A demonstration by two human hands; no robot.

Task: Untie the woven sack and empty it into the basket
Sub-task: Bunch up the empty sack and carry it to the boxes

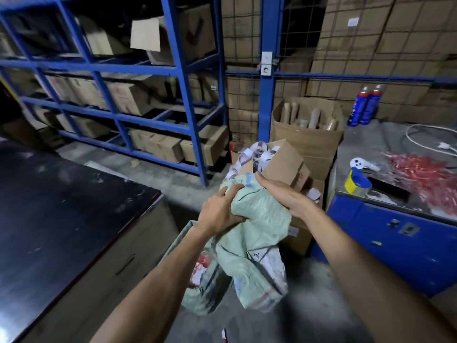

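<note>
Blue steel shelving [173, 68] at back left, cardboard cartons [158, 144] on every level. Wire mesh panel [243, 70] beside it, stacked boxes behind. Open carton of cardboard tubes [308, 122] on floor near blue post [267, 40]. Dark worktop [61, 201] at left. Blue machine [405, 233] at right; on its grey top: two blue spray cans [363, 105], white cable [430, 139], tape dispenser [357, 180], red strap pile [425, 174].
</note>
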